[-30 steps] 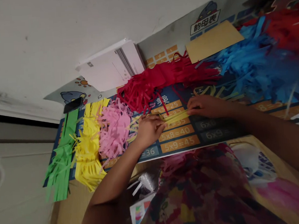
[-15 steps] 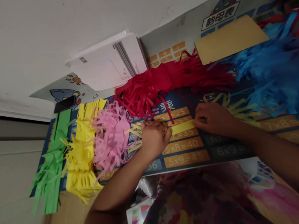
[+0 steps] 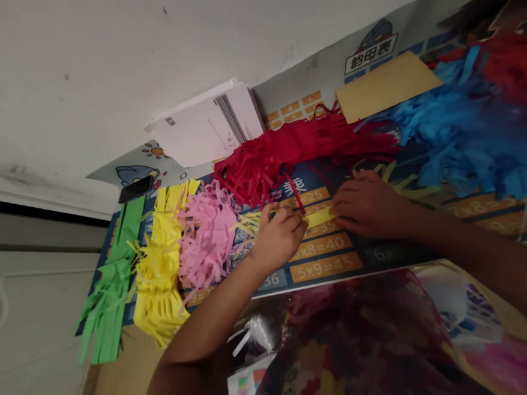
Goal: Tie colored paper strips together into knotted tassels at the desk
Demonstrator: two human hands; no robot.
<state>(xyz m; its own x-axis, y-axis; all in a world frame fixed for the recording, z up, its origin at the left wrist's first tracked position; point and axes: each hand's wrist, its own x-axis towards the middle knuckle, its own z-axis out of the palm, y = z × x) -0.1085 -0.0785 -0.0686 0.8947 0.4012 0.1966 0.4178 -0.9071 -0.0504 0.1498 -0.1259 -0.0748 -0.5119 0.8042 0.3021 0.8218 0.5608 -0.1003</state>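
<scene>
A narrow yellow strip of fringed paper lies crosswise on the printed mat, its cut fringes spreading out past both hands. My left hand is closed on its left part, fingers bent. Across from it, my right hand grips the right part, with the fingers bunched together and pointing left. A short bare length of yellow paper shows between the two hands. Just behind them lies a red fringed paper bundle. To the left of my left hand is a pink fringed paper bundle.
Farther left lie yellow and green fringed papers, with a dark phone behind. White booklets lean on the wall. A tan paper sheet and blue fringed paper are at the right. Plastic bags sit in front.
The view has shifted slightly. The fingers of my right hand have straightened somewhat and moved closer to my left hand, so less of the yellow strip shows between them.
</scene>
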